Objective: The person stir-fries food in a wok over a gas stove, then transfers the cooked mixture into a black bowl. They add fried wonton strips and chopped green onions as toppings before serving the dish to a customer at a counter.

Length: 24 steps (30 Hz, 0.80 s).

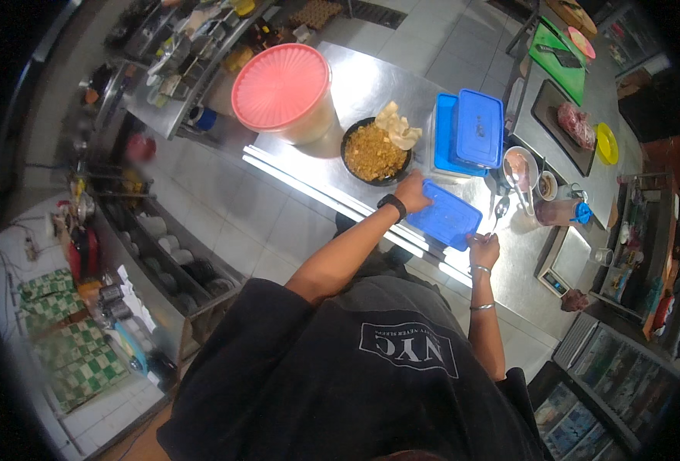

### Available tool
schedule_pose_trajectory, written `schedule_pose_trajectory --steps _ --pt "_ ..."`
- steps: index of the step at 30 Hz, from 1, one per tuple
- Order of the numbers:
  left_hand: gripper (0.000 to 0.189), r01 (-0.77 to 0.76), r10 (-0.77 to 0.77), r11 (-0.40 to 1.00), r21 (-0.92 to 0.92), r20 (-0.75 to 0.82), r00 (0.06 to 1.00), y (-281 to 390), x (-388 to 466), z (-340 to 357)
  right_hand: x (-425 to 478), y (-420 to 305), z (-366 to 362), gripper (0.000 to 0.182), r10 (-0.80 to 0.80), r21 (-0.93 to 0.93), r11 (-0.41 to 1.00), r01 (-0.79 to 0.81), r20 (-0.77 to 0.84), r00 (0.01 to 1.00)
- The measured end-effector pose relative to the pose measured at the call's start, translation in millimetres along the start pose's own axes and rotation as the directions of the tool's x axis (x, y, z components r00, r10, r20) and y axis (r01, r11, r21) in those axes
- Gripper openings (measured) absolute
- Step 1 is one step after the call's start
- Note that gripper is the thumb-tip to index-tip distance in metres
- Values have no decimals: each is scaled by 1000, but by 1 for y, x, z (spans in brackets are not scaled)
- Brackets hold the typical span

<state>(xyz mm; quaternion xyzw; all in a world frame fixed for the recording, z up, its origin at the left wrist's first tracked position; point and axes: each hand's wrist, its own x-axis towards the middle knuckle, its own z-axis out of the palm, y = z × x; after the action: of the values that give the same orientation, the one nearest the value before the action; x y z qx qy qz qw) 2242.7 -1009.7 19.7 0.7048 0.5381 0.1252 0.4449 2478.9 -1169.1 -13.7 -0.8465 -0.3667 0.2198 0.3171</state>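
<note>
Between my hands is a flat blue rectangular plastic lid [446,216] near the steel table's front edge; whether a box is under it I cannot tell. My left hand [413,193], below a black wristwatch, grips its left end. At the opposite corner, my right hand [483,250] has its fingers on the lid and also holds a metal spoon [501,208], bowl pointing away from me. Just beyond my left hand sits a black bowl [348,164] of fried rice [374,152] with pale crackers [398,128] on its far right side.
A large tub with a pink lid [282,86] stands at the left of the steel table [368,66]. Blue-lidded boxes [478,127] are behind the lid. To the right are a white bowl [525,158], a jug with a blue top [559,213] and a digital scale [567,259].
</note>
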Motion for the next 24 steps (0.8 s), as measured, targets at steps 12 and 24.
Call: schedule_pose_trajectory --steps 12,24 --pt "52 104 -113 979 -176 -40 993 -3 -4 -4 8 -25 -9 38 -5 -38 999 6 21 1000" --pt "37 -147 66 949 -279 -280 958 6 -3 -5 20 -16 8 40 110 129 984 -120 82 991"
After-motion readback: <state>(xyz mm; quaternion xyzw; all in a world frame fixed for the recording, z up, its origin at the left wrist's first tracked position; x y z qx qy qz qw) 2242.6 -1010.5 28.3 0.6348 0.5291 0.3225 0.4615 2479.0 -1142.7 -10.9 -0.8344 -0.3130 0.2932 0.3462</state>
